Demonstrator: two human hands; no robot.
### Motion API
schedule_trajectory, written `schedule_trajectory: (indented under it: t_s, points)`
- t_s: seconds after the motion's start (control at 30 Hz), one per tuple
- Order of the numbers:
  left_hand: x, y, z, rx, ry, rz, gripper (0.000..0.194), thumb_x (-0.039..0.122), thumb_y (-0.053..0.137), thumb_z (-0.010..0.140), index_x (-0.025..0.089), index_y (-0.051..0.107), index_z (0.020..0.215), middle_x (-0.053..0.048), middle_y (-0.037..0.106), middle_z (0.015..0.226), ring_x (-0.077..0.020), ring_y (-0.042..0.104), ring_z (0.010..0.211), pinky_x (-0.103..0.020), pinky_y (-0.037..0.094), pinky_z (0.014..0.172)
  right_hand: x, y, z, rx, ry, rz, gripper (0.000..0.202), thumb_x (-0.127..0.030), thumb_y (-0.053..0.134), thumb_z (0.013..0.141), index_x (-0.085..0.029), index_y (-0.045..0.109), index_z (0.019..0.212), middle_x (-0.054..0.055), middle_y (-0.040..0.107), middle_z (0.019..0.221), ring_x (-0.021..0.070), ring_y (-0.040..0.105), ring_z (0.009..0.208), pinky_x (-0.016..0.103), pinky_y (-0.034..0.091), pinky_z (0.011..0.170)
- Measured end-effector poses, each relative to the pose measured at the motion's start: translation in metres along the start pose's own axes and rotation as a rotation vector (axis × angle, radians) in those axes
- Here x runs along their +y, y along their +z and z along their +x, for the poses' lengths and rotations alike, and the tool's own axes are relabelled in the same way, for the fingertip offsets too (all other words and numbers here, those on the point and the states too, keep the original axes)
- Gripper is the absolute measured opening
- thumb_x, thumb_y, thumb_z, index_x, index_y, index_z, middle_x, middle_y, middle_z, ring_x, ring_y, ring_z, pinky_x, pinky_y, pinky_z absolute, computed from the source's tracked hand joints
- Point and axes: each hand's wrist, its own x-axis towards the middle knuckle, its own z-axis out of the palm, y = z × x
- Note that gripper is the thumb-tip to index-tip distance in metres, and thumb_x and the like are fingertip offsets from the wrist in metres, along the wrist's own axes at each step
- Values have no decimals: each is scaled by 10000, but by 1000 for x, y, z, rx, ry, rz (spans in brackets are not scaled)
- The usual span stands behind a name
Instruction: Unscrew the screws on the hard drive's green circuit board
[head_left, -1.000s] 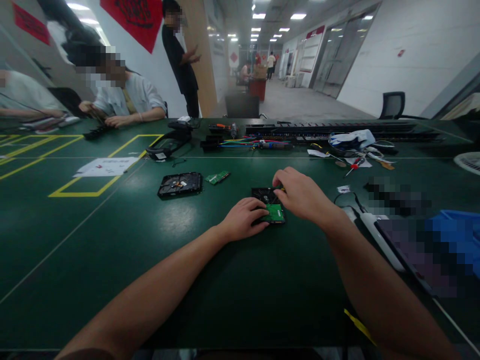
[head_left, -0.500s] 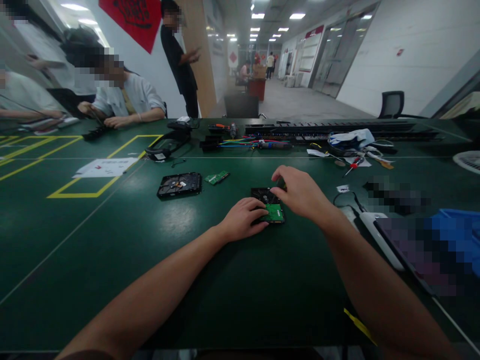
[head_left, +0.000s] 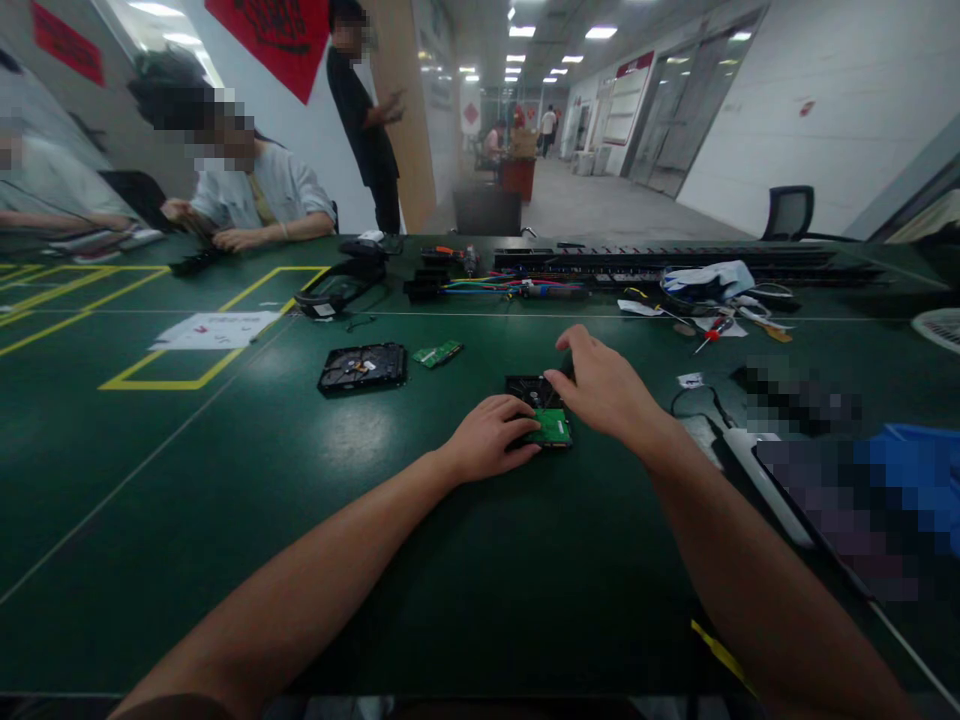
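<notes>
Our left hand lies with its fingers spread over the near part of the drive, some of them on its green board. Our right hand is closed around a small dark tool, mostly hidden by our fingers, above the drive's right side. The drive lies flat on the green table in front of us; we can read no brand on it.

To its left we see a second drive with a small pale label too tiny to read, and just beside that a loose board. Farther left, a paper carries print and a reddish mark, neither legible to us. The red banner on the wall bears dark brushed characters, cut off at the top of the view.

On our right, a blue bin is partly blurred, so we cannot tell what it contains. Near a white cloth lies a red screwdriver. Across the table, a seated person handles something dark.
</notes>
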Motion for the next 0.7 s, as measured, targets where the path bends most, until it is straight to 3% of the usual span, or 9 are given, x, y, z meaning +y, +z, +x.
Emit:
schedule_trajectory:
  t_s: [0.17,0.3,0.43,0.53,0.7]
  points:
    - [1,0,0,6,11,0,309,416,664,1009,210,734,1228,-115,700,1284,-286,658,1216,-486,535,1069,2,1,2,25,39,-21,265,-375,448,1063,-177,569,1191,185,714,1108,323,689,935,428,474,776]
    - [0,1,-1,6,10,2,314,409,673,1004,203,731,1234,-119,701,1288,-289,653,1230,-490,528,1083,3,-2,2,37,-32,53,204,-268,572,982,-192,585,1171,161,724,1122,306,692,954,418,476,806]
    - [-1,2,-1,10,8,4,314,411,677,1001,215,730,1240,-117,699,1294,-290,652,1246,-490,526,1087,7,-1,3,86,-28,202,347,-259,691,892,-194,585,1216,96,736,962,262,686,824,385,470,762]
    - [0,1,-1,3,0,8,312,406,677,1000,216,732,1242,-116,698,1292,-291,653,1242,-492,527,1088,10,3,4,99,-33,258,324,-259,693,891,-194,600,1195,63,716,881,229,656,742,364,455,722]
    - [1,0,0,6,1,6,311,410,672,1004,213,736,1237,-116,699,1283,-290,652,1229,-499,528,1089,9,6,8,159,-108,249,223,-314,652,956,-197,644,1147,98,692,988,244,635,850,396,475,821]
